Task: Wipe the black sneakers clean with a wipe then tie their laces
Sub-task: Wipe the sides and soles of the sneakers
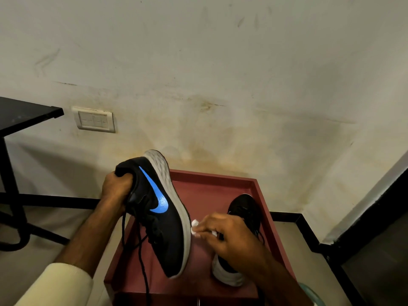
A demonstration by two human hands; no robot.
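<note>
Wiping a sneaker's sole edge

The left hand (116, 186) is gripping the raised sneaker (162, 219) by its heel; the right hand (227, 234) is pinching a wipe (195, 227) against its sole.

L hand (116, 187) is raised, wrist bent, fingers curled tight round the heel opening of a shoe (159, 215), holding it up tilted on its side. L forearm runs up from bottom left, bare below a cream sleeve (59, 286) pushed back near the elbow. R hand (223, 234) is lower, palm down, fingertips pinching a wipe (195, 227) against the shoe's sole edge. R forearm is bare, coming in from bottom right.
</note>
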